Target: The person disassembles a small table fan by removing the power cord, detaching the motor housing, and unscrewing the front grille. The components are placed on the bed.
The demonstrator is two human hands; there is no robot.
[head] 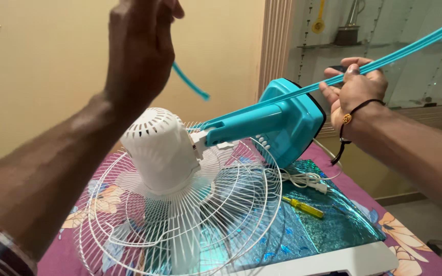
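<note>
Gripping a teal trim ring, both hands clamped, above the fan.

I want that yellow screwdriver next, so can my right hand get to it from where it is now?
Probably not at once: the right hand is gripping the turquoise strip. The yellow screwdriver lies uncovered beside the white cord, so once freed, yes.
</note>
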